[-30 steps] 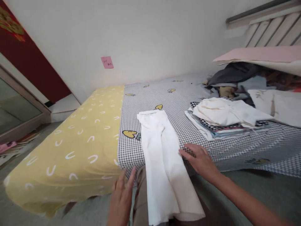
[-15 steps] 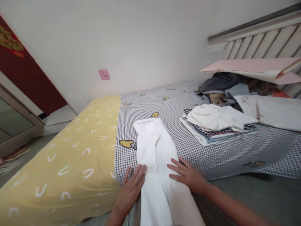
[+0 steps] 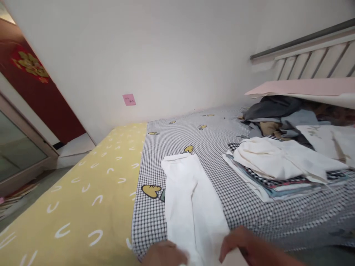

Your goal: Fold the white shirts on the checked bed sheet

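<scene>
A long white garment (image 3: 191, 207) lies folded lengthwise on the checked sheet (image 3: 216, 147) and runs off the near edge of the bed. My left hand (image 3: 163, 255) is at the bottom of the view on the garment's left edge, its fingers curled and blurred. My right hand (image 3: 241, 245) is on the garment's right edge, its fingers bent down over the cloth. Whether either hand grips the cloth is hidden by the frame's lower edge.
A stack of folded clothes (image 3: 280, 168) sits right of the garment. Behind it is a heap of unfolded clothes (image 3: 277, 114) under a pink board (image 3: 302, 88). A yellow sheet (image 3: 91, 199) covers the bed's left part. A pink note (image 3: 129, 99) is on the wall.
Both hands slid down the white garment toward me, from lying flat on it to its near end. The view moved closer over the bed.
</scene>
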Available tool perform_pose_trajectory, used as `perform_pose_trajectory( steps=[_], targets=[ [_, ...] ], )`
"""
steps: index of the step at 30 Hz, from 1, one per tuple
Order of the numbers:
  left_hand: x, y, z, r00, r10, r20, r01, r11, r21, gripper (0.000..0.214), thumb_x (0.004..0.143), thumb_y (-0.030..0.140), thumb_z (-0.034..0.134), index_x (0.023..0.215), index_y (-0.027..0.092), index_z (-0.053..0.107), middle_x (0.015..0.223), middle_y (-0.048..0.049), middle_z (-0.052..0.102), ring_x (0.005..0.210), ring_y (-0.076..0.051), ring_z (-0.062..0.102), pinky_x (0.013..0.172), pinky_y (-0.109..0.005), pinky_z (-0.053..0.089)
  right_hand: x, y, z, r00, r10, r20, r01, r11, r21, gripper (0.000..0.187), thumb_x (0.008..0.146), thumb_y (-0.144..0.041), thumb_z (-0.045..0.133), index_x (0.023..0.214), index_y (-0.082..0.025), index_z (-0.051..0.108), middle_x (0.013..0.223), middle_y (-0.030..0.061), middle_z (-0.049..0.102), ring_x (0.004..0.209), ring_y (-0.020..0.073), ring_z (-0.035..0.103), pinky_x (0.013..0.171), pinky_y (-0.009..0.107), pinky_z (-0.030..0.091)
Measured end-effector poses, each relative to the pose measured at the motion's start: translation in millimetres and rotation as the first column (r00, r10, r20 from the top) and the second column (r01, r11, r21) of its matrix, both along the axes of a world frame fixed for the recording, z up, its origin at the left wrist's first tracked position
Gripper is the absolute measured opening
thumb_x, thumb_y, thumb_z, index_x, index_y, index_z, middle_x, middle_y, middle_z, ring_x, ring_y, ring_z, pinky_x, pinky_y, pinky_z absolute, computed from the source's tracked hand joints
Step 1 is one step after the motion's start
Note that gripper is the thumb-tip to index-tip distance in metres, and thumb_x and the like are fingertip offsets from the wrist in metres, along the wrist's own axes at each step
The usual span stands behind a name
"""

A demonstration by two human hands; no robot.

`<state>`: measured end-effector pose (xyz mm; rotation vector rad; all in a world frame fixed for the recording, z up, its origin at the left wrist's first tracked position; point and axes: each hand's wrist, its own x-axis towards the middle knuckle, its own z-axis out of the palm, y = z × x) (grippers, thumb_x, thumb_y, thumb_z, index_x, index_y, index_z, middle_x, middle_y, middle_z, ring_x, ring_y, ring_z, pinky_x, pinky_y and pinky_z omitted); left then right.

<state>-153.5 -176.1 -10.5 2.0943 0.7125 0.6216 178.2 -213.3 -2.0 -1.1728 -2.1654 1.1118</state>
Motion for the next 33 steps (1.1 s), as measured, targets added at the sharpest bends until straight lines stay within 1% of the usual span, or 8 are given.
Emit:
perform_pose_trajectory(
  steps=[3, 6, 9, 15, 22, 25, 29, 33],
  targets=[
    [16.9, 39.0, 30.2, 0.983, 0.178, 0.032, -0.163, 0.949, -0.270, 0.031, 0.092, 0.047, 0.057, 0.098, 0.023, 0.076, 0.092, -0.0044, 0.079, 0.084, -0.021, 0.073, 0.075, -0.028, 0.058, 2.0, 56.0, 43.3, 0.987, -0.017, -0.159, -0.037, 0.943, -0.330, 0.013, 0.071, -0.018, 0.067, 0.077, -0.019, 0.078, 0.076, 0.0010, 0.077, 0.076, 0.0185, 0.072, 0.075, 0.027, 0.055],
    [43.3, 101.5, 59.7, 0.884, 0.456, 0.106, -0.253, 0.656, -0.712, 0.034, 0.088, 0.042, 0.066, 0.109, 0.017, 0.071, 0.098, -0.0087, 0.078, 0.087, -0.023, 0.073, 0.077, -0.031, 0.059, -0.1, 130.3, 57.3, 0.849, -0.236, -0.472, -0.022, 0.878, -0.479, 0.021, 0.073, -0.030, 0.075, 0.089, -0.017, 0.075, 0.081, 0.0038, 0.076, 0.078, 0.0191, 0.071, 0.085, 0.033, 0.056],
    [65.6, 166.8, 63.8, 0.741, 0.662, 0.118, -0.254, 0.438, -0.862, 0.048, 0.085, 0.037, 0.071, 0.125, 0.013, 0.061, 0.109, -0.0135, 0.076, 0.095, -0.024, 0.073, 0.087, -0.035, 0.058, -5.8, 199.5, 36.0, 0.622, -0.513, -0.591, 0.046, 0.777, -0.627, 0.041, 0.076, -0.037, 0.079, 0.109, -0.015, 0.067, 0.093, 0.0096, 0.077, 0.085, 0.0226, 0.073, 0.094, 0.041, 0.055],
    [58.7, 214.0, 28.3, 0.733, 0.670, 0.116, -0.137, 0.312, -0.940, 0.057, 0.096, 0.054, 0.049, 0.132, 0.010, 0.055, 0.110, -0.0179, 0.075, 0.098, -0.027, 0.073, 0.090, -0.040, 0.059, -5.6, 247.0, -14.4, 0.543, -0.646, -0.537, 0.086, 0.679, -0.729, 0.055, 0.078, -0.038, 0.080, 0.122, -0.014, 0.057, 0.107, 0.0150, 0.076, 0.093, 0.0258, 0.074, 0.092, 0.043, 0.057],
    [49.5, 179.3, 7.9, 0.624, 0.762, 0.170, -0.224, 0.383, -0.896, 0.063, 0.080, 0.021, 0.075, 0.136, 0.016, 0.048, 0.112, -0.0130, 0.075, 0.098, -0.024, 0.073, 0.090, -0.036, 0.058, 0.5, 240.5, -20.7, 0.638, -0.660, -0.397, 0.406, 0.726, -0.555, 0.080, 0.078, -0.038, 0.076, 0.145, -0.020, 0.035, 0.112, 0.0129, 0.072, 0.094, 0.0260, 0.072, 0.087, 0.044, 0.057],
    [51.5, 171.2, -6.5, 0.589, 0.806, 0.059, -0.397, 0.352, -0.848, 0.072, 0.075, 0.018, 0.078, 0.139, 0.017, 0.046, 0.110, -0.0139, 0.075, 0.094, -0.026, 0.073, 0.087, -0.039, 0.059, -9.9, 237.6, -2.3, 0.654, -0.756, -0.025, 0.755, 0.655, -0.024, 0.080, 0.084, -0.029, 0.066, 0.154, -0.025, 0.026, 0.132, 0.0166, 0.062, 0.111, 0.0313, 0.065, 0.099, 0.054, 0.048],
    [50.8, 162.6, -22.9, 0.566, 0.823, 0.046, -0.474, 0.370, -0.799, 0.079, 0.066, 0.020, 0.085, 0.137, 0.018, 0.051, 0.113, -0.0124, 0.074, 0.097, -0.025, 0.071, 0.086, -0.036, 0.057, -54.7, 231.3, 32.8, 0.672, -0.740, 0.039, 0.529, 0.517, 0.673, 0.067, 0.090, -0.023, 0.055, 0.152, -0.035, 0.034, 0.164, 0.0108, 0.026, 0.147, 0.0376, 0.028, 0.115, 0.067, 0.016],
    [47.3, 137.0, -32.1, 0.530, 0.836, 0.145, -0.406, 0.400, -0.822, 0.094, 0.070, 0.030, 0.083, 0.149, 0.015, 0.035, 0.097, -0.0099, 0.075, 0.080, -0.021, 0.071, 0.074, -0.032, 0.057, -105.7, 237.8, 29.1, 0.754, -0.636, 0.164, 0.411, 0.651, 0.638, 0.059, 0.097, -0.042, 0.048, 0.153, -0.043, 0.031, 0.169, 0.0010, 0.015, 0.153, 0.0389, 0.007, 0.114, 0.072, 0.002]
  ],
)
